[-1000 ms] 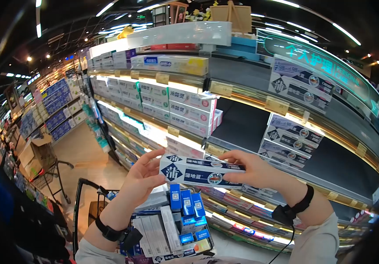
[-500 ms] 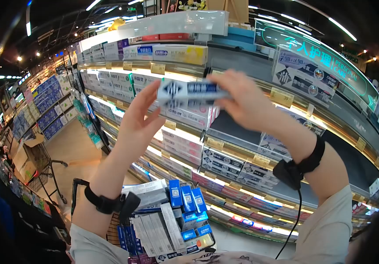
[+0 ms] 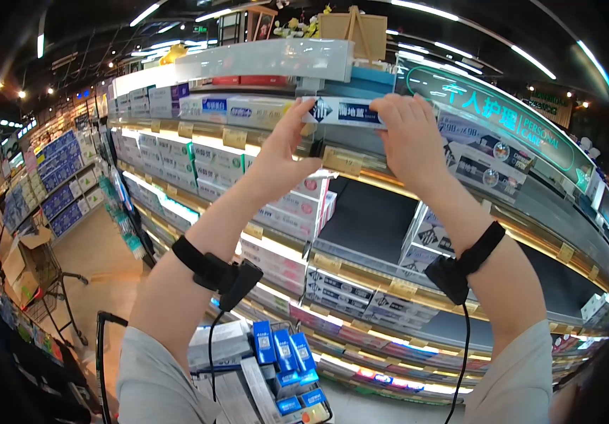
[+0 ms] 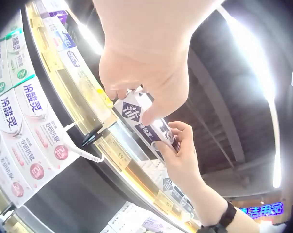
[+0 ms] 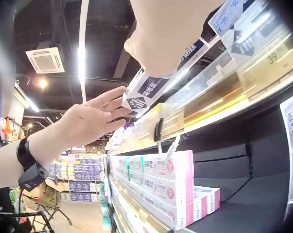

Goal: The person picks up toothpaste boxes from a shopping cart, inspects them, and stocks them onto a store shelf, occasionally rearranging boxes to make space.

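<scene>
A white-and-navy toothpaste box (image 3: 344, 112) is held up lengthwise at the top shelf of the rack. My right hand (image 3: 412, 138) grips its right end, fingers over the top and thumb below. At the left end, my left hand (image 3: 283, 159) has its fingertips against the box, with the thumb lower and apart from it in the head view. Seen from the right wrist, the left hand's fingers (image 5: 112, 104) are spread and fairly straight beside the box end. Matching navy-and-white boxes (image 3: 492, 169) stand on the top shelf to the right.
White toothpaste boxes (image 3: 219, 166) are stacked on the shelf below, at left. A clear front rail with a price tag (image 3: 342, 161) runs along the top shelf's edge. Below my arms is a cart full of blue and white boxes (image 3: 284, 350). Another cart (image 3: 43, 272) stands in the aisle.
Both hands have raised the toothpaste box from above the cart up to the top shelf, and slightly right. The left hand's thumb has come away from the box front.
</scene>
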Tool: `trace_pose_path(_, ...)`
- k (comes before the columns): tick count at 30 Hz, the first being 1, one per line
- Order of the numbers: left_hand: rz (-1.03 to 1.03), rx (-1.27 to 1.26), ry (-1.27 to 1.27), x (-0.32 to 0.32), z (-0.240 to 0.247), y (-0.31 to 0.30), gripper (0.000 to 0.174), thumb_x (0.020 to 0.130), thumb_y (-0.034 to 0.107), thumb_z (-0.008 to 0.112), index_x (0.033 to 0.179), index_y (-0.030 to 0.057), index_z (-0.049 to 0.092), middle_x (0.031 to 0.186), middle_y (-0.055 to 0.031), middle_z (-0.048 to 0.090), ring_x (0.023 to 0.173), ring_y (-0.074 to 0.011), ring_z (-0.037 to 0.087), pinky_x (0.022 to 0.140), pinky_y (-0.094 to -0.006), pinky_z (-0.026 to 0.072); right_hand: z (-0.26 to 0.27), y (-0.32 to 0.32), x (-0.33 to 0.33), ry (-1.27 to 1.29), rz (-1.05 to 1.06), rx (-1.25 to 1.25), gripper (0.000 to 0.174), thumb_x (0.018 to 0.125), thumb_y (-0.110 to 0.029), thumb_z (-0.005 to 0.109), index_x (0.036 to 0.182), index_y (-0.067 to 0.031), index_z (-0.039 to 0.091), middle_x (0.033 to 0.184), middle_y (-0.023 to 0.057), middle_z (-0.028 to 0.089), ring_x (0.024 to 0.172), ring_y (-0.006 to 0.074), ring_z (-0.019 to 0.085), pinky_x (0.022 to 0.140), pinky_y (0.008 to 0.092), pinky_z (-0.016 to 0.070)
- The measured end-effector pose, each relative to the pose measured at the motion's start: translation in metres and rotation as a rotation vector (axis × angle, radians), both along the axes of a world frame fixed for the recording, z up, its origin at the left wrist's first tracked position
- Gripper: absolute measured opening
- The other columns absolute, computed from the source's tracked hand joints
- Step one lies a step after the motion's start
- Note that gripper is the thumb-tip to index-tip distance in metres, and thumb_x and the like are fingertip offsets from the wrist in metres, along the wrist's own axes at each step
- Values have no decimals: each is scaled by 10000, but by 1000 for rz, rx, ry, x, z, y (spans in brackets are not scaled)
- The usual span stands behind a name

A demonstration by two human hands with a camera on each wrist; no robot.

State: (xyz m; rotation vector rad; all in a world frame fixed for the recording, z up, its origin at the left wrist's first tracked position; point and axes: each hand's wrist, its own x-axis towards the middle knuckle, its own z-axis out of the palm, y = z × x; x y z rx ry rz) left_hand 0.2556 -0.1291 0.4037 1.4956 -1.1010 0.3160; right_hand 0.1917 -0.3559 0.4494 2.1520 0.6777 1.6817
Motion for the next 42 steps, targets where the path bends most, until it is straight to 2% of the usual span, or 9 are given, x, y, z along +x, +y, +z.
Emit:
trace_pose_path(8, -47, -84, 100, 15, 0, -23, 854, 680, -98, 543, 1471, 98, 290, 1522, -101, 298, 1480, -247, 149, 1190, -407, 80, -4, -12, 9, 163, 16, 169, 336, 815, -113, 683, 1114, -80, 535, 1008, 90, 563, 981, 286, 561, 898, 400, 428)
trace_pose_path(11, 0, 0, 118, 17, 2, -25, 840, 681, -87, 545, 1464, 101, 306, 1507, -101, 327, 1462, -227, 201, 1166, -382, 145, 5, -13, 9, 306, -38, 227, 292, 865, -115, 641, 1128, -75, 520, 1037, 142, 620, 1023, 351, 581, 877, 437, 462)
trace_pose_path(13, 87, 70, 98, 10, 4, -23, 779, 698, -37, 559, 1438, 101, 359, 1487, -108, 373, 1444, -213, 243, 1112, -347, 239, 14, -14, 6, 612, -139, 312, 242, 920, -148, 577, 1143, -59, 545, 1009, 171, 651, 1017, 363, 601, 863, 445, 481)
trace_pose_path(17, 315, 176, -138, 9, 1, -25, 693, 697, 19, 581, 1375, 66, 444, 1472, -165, 406, 1398, -284, 314, 1117, -395, 292, 20, -15, 5, 637, -211, 272, 229, 943, -138, 533, 1144, -39, 581, 1018, 190, 664, 1015, 370, 611, 856, 442, 493)
trace_pose_path(23, 603, 343, -380, 17, -8, -23, 661, 684, 33, 596, 1336, 70, 494, 1462, -183, 416, 1357, -379, 330, 1125, -437, 295, 28, -15, 1, 696, -244, 245, 281, 814, 0, 604, 1095, -16, 600, 1002, 192, 673, 964, 358, 652, 824, 434, 534)
trace_pose_path(26, 555, 305, -354, 17, -8, -23, 633, 687, 31, 592, 1315, 66, 516, 1461, -173, 424, 1345, -379, 339, 1122, -441, 297, 34, -13, -5, 675, -168, 171, 332, 803, 7, 616, 1133, -27, 631, 1020, 199, 671, 976, 353, 649, 846, 424, 533)
trace_pose_path(28, 560, 314, -347, 17, -9, -22, 628, 689, 31, 591, 1312, 66, 518, 1466, -169, 421, 1329, -378, 353, 1120, -442, 300, 43, -6, -12, 788, -283, 165, 491, 824, 96, 552, 1291, -55, 585, 1187, 204, 630, 1050, 351, 620, 902, 387, 502)
trace_pose_path(38, 507, 344, -198, 13, 1, -17, 732, 697, -62, 535, 1401, 96, 405, 1298, -170, 526, 1227, -348, 434, 981, -384, 423, 48, -11, -9, 806, -291, 156, 467, 822, 80, 568, 1260, -73, 619, 1110, 215, 656, 994, 357, 638, 860, 392, 515)
trace_pose_path(42, 496, 327, -209, 21, -4, -15, 737, 698, -70, 522, 1406, 92, 396, 1339, -153, 510, 1226, -342, 439, 982, -383, 425, 50, -13, -10, 813, -291, 151, 456, 805, 56, 597, 1239, -77, 631, 1119, 188, 658, 1021, 337, 633, 884, 389, 518)
